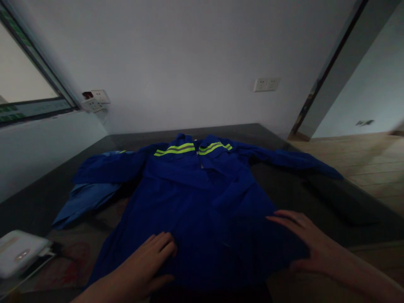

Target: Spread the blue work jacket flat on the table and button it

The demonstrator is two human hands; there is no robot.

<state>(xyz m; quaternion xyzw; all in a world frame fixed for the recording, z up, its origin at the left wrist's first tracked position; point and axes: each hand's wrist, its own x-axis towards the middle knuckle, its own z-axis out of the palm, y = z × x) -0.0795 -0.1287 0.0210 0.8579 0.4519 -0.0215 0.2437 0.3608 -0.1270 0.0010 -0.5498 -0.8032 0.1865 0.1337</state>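
A blue work jacket (195,198) with yellow-green reflective stripes across the chest lies spread out, front up, its collar toward the wall. Its left-side sleeve in view is bent near a lighter blue piece of cloth (91,198); the other sleeve (293,161) stretches out to the right. My left hand (150,261) rests on the lower front of the jacket, fingers bent and thumb apart from them. At the lower right edge of the jacket is my right hand (307,237), its fingers stretched over the cloth and its thumb spread away. The jacket's bottom edge is dark and hard to make out.
The dark table (268,181) reaches to the wall. A white device (23,252) with a plugged-in cable stands at the lower left. A flat black object (344,200) lies at the right. Wall sockets (267,84) and a power adapter (94,104) are at the back.
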